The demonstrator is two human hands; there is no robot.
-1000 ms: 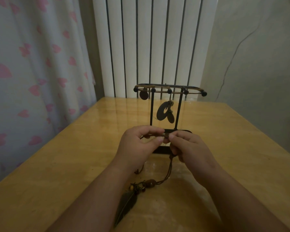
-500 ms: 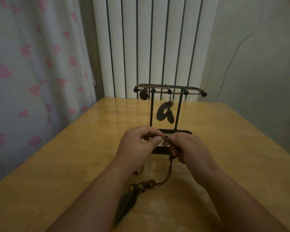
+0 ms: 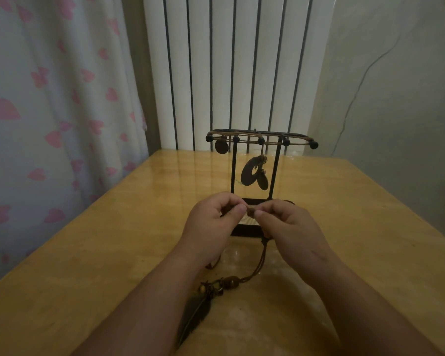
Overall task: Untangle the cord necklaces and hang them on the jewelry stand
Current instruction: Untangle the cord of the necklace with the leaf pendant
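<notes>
The knot (image 3: 251,211) is pinched by left hand (image 3: 211,223) and right hand (image 3: 289,226); the cord (image 3: 263,255) is trailed nearward, the stand (image 3: 233,170) just beyond.

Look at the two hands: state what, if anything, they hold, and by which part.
The left hand and right hand pinch the cord necklace at a knot or bead on its cord; the feather pendant lies on the table.

Before blk stand (image 3: 233,173) w/ hung disc necklaces (image 3: 246,176): feather cord necklace (image 3: 231,281), part-lifted.
</notes>
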